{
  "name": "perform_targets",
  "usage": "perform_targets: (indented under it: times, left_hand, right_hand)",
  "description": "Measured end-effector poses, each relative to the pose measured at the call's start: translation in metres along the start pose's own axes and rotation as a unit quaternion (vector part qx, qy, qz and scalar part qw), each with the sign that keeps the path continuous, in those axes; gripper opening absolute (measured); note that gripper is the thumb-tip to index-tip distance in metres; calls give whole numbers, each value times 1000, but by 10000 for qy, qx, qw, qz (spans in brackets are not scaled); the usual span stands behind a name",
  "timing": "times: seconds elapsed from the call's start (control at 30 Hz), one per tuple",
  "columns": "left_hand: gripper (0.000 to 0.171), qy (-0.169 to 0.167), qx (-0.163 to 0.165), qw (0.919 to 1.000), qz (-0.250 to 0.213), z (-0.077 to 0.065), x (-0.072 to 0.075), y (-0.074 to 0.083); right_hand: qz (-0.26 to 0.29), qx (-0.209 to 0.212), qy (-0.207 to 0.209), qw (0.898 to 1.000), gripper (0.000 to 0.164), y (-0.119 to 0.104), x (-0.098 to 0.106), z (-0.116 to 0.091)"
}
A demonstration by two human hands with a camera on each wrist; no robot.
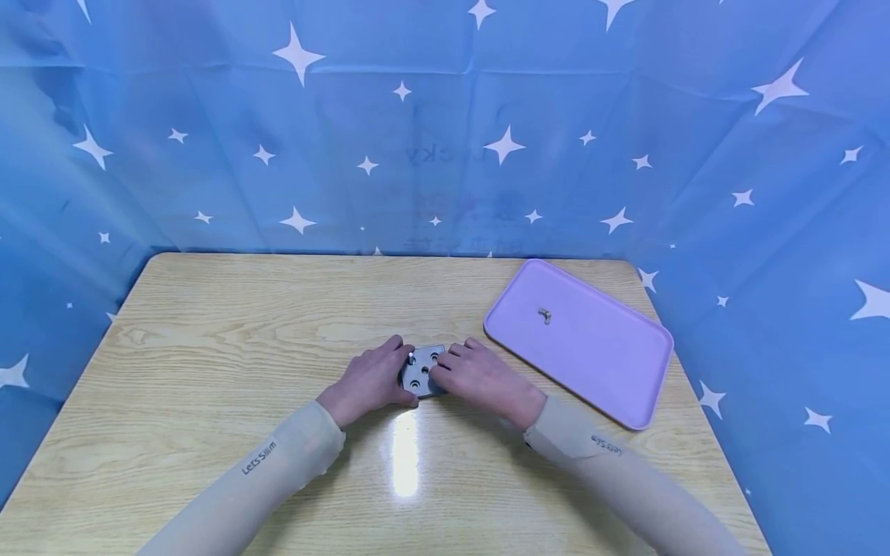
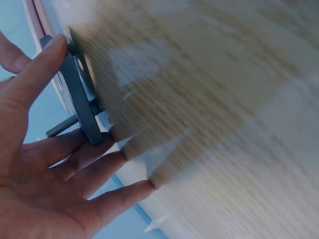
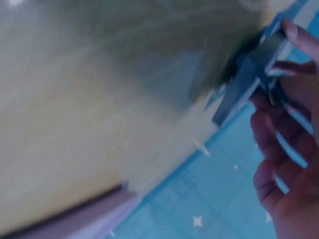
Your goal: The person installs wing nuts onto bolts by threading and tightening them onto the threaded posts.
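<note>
Left grip [image 1: 373, 378] and right grip [image 1: 484, 382] hold the metal plate [image 1: 421, 376] between them by opposite sides.

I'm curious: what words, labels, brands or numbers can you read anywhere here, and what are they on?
"Let's Slim": on the left sleeve, dark lettering.
"Let's Slim", apparently: on the right sleeve, small and less clear.
"Lucky", seemingly: faint and mirrored, on the blue starry backdrop.
Below that, more faint marks on the backdrop: too faint to read.
No readable text shows on the metal plate or purple tray.
</note>
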State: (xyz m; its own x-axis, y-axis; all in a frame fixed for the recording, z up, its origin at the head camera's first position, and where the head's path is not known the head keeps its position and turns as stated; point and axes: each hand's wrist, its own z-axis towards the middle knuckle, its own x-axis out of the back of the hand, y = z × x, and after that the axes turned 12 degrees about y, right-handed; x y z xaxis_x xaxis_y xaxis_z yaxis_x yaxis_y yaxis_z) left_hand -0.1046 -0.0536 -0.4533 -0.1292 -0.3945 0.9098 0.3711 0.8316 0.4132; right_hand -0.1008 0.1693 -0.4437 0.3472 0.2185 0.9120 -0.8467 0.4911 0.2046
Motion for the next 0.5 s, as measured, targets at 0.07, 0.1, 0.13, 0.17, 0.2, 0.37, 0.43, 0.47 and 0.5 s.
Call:
perform_targets:
  times: [0.07, 0.1, 0.13, 0.17, 0.2, 0.37, 0.43, 0.47, 0.5]
  left_hand:
    - [84, -1, 5, 10000, 7, 0, 0, 0]
    - [84, 1, 5, 10000, 4, 0, 0, 0]
    - [84, -1, 0, 10000, 5, 0, 0, 0]
    - [85, 2, -8, 10000, 3, 0, 0, 1]
    - [85, 15, -16, 10000, 0, 0, 0, 1]
    - [84, 58, -66, 10000, -15, 0, 0, 1]
    - [83, 61, -73, 10000, -23, -1, 0, 1]
    - [83, 59, -77, 10000, -15, -1, 0, 1]
    - [82, 51, -76, 10000, -7, -1, 1, 1]
  right_hand:
    - [-11, -276, 131, 9995, 10, -5, -3, 2]
    - [-11, -442, 181, 9989, 10, -8, -5, 3]
    - [5, -596, 223, 9980, 10, -10, -6, 4]
    - [28, -745, 244, 9969, 11, -13, -6, 5]
    - [56, -890, 233, 9957, 13, -14, -5, 6]
    - [212, -1204, -134, 9924, 42, -12, 7, 5]
    - [298, -965, -274, 9945, 54, -7, 15, 4]
    - [338, -785, -322, 9958, 54, -5, 18, 4]
    - [362, -561, -367, 9971, 52, -2, 21, 3]
